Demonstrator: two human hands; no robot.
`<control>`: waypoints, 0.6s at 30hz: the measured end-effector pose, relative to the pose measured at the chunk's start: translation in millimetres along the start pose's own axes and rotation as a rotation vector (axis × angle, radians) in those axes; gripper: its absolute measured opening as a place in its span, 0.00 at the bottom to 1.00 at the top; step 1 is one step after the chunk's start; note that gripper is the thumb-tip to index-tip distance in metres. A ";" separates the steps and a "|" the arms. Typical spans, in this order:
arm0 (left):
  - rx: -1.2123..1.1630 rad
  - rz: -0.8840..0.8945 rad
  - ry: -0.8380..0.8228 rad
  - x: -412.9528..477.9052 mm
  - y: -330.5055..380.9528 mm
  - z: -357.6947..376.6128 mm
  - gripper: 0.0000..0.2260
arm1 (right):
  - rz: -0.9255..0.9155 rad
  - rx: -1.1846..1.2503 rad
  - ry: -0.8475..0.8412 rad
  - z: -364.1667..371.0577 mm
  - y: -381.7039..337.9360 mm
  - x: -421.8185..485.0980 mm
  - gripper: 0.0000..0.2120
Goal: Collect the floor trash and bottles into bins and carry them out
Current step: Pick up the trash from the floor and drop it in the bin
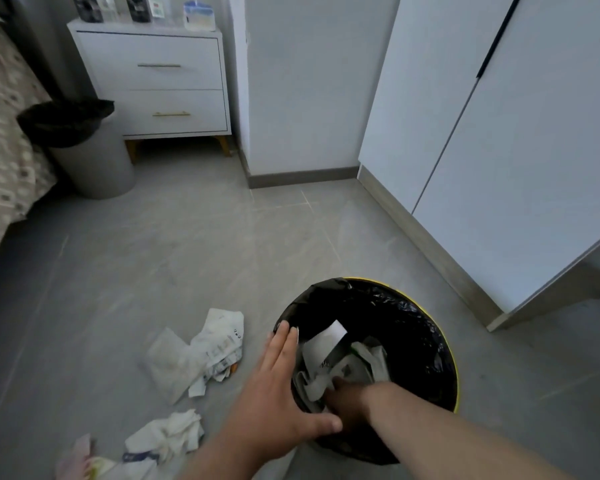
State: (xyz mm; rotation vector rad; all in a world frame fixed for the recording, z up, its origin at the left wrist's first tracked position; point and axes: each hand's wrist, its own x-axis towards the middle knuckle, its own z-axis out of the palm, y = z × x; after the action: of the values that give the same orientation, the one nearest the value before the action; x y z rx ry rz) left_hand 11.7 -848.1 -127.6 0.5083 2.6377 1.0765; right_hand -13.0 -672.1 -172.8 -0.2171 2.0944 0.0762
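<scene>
Most of the view is grey tiled floor (187,244), running from the near edge to the far wall. Along the right stands a tall white wardrobe (516,133) with its doors closed, and at the far left a bed (0,133) with a patterned cover comes down to the floor. Against the far wall, between the two, sits a white nightstand (160,81) with two drawers, carrying dark bottles (137,6) and a small container with a blue lid (198,17) on top. Just beside the bed and in front of the nightstand's left corner stands a grey bin (94,168), upright, with a black liner (66,119) folded over its mouth. Near and to the right is a yellow-rimmed bin (430,358), also upright, lined with a black bag (395,313) and holding crumpled white paper (326,344) at its bottom. On the floor just left of this bin lies a heap of crumpled paper trash (194,355), and nearer still, at the lower left, a second heap of wadded tissue and wrappers (167,438); both heaps are apart from the bin. The left hand (284,386) lies flat on the bin's left rim, fingers straight and together, thumb spread along the near edge. The right hand (343,396) reaches down inside the bin among the paper; it is in shadow, and I cannot tell whether its fingers grip anything.
</scene>
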 end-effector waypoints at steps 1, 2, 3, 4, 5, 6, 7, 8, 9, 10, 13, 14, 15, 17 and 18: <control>-0.001 -0.004 -0.016 -0.2 -1.1 -0.1 0.60 | -0.046 -0.018 0.063 -5.3 -0.3 -12.8 0.32; 0.003 -0.001 -0.030 -0.7 -2.0 -0.8 0.60 | -0.083 -0.020 0.141 -12.1 -0.7 -29.2 0.29; 0.009 0.007 -0.034 -2.1 -2.6 -3.1 0.58 | -0.118 -0.005 0.232 -18.3 0.7 -44.4 0.26; 0.009 0.020 -0.030 -4.6 -3.1 -6.9 0.55 | -0.140 0.011 0.307 -24.3 2.7 -59.7 0.23; -0.006 0.033 -0.008 -8.8 -3.0 -13.1 0.51 | -0.142 0.017 0.363 -30.2 5.2 -73.8 0.20; -0.036 0.036 0.031 -15.2 -2.1 -21.5 0.46 | -0.107 0.015 0.387 -37.1 7.0 -88.0 0.17; -0.069 0.026 0.078 -23.2 -3.5 -30.9 0.44 | -0.069 0.018 0.393 -43.3 8.1 -98.8 0.14; -0.105 0.005 0.124 -33.0 -6.4 -40.8 0.43 | -0.032 0.027 0.389 -50.6 6.5 -108.6 0.12; -0.139 -0.023 0.172 -44.4 -9.7 -50.9 0.44 | -0.013 0.048 0.411 -57.4 1.6 -117.1 0.11; -0.171 -0.065 0.219 -56.9 -17.4 -59.6 0.44 | -0.002 0.067 0.465 -65.9 -9.3 -127.1 0.11; -0.303 -0.307 0.322 -100.6 -47.0 -83.9 0.36 | -0.091 0.170 0.720 -82.2 -59.7 -143.1 0.11; -0.355 -0.403 0.369 -117.3 -61.4 -90.0 0.32 | -0.144 0.234 0.792 -83.2 -79.8 -142.3 0.12; -0.387 -0.485 0.412 -133.7 -76.5 -95.9 0.30 | -0.193 0.280 0.843 -82.9 -100.3 -139.0 0.11; -0.405 -0.628 0.443 -162.4 -104.2 -106.4 0.27 | -0.268 0.321 0.845 -76.8 -137.9 -124.2 0.10; -0.401 -0.692 0.442 -174.5 -117.1 -108.5 0.27 | -0.290 0.335 0.803 -70.4 -154.4 -113.1 0.10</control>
State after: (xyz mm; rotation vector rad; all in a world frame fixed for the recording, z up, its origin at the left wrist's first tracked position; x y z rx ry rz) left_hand 105.7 -1064.9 -118.7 -0.7459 2.4749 1.5069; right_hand 11.9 -819.9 -34.4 -0.3878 2.7900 -0.6272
